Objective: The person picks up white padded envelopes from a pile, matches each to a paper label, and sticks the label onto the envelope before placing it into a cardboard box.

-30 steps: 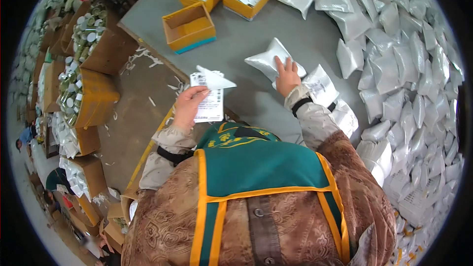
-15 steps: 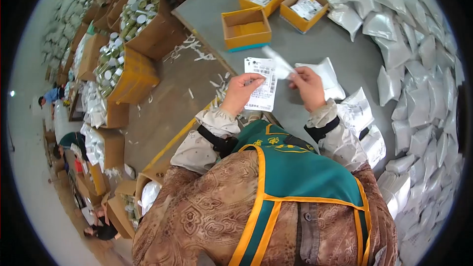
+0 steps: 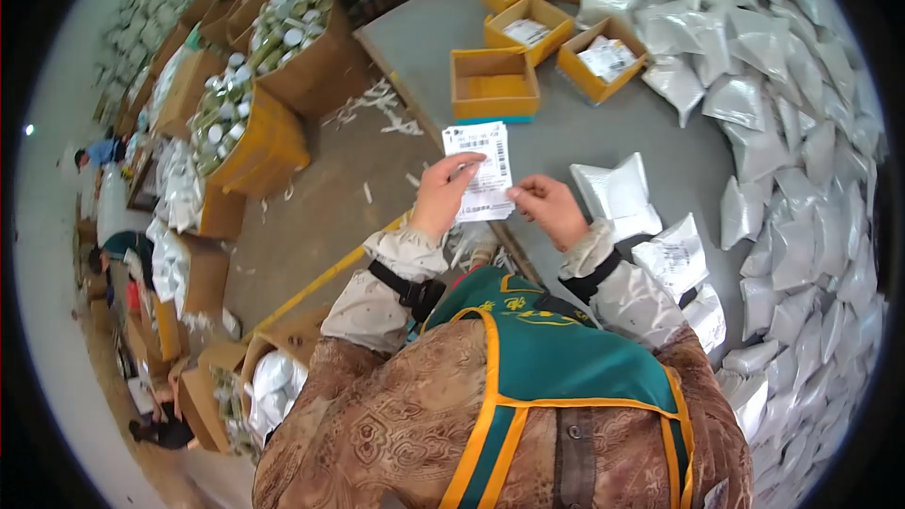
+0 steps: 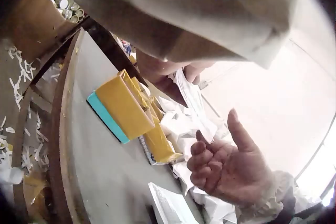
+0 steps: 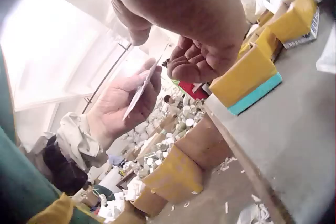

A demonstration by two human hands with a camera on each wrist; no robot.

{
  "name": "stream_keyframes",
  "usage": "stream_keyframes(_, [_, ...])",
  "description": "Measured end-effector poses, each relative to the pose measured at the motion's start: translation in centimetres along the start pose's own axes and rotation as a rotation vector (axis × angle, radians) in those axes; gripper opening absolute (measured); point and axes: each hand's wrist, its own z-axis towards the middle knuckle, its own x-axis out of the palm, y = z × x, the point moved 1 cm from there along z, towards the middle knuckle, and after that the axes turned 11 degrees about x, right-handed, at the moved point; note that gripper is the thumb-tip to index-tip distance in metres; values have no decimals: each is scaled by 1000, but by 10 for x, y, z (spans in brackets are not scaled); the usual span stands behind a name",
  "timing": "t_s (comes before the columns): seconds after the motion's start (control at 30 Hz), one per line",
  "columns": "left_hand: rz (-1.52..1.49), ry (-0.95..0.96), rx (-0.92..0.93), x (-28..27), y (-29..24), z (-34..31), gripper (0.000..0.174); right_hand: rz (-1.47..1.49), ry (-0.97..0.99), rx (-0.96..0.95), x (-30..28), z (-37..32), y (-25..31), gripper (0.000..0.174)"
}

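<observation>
My left hand (image 3: pixel 441 196) grips a stack of printed labels (image 3: pixel 484 190), thumb across the face, barcodes upward. In the left wrist view the stack (image 4: pixel 193 98) shows edge-on as several thin sheets. Right at the stack's right edge is my right hand (image 3: pixel 551 207), its fingers loosely curled. The left wrist view shows that hand's thumb (image 4: pixel 239 129) raised apart from the curled fingers, nothing pinched between them. A silvery padded pouch (image 3: pixel 617 196) lies on the grey table (image 3: pixel 603 137) beyond the right hand. Two more pouches, one with a printed label (image 3: pixel 674 254), lie nearer my right sleeve.
Several yellow cardboard boxes stand at the table's back, one in front (image 3: pixel 495 85) and one holding labels (image 3: pixel 603 58). A large heap of silvery pouches (image 3: pixel 787 141) covers the right side. Left on the floor, cartons (image 3: pixel 273 146) hold lidded jars; paper scraps (image 3: pixel 382 106) lie by the table edge.
My right hand left the pouch, pinched a white flap at the stack, then let go and now sits lower beside it. The raised flap no longer shows; the head view has turned left.
</observation>
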Motion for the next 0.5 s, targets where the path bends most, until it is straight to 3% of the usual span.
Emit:
stream_keyframes(0.17, [-138,28,-114,30,-11,7,24,-162,-36,90,-22,-7,5,23])
stream_keyframes(0.23, [-272,91,-192,41,-13,10,27,31,-67,61,-28,-5,-11,22])
stream_keyframes(0.3, [-307,105,-187,52,-9,12,27,-68,-130,39,-44,-8,-18,23])
stream_keyframes(0.43, [-244,79,-203,57,12,10,25,62,-346,-14,-67,-17,-10,25])
stream_keyframes(0.5, [-258,153,-287,63,12,5,21,109,-325,-10,-81,-17,-17,21])
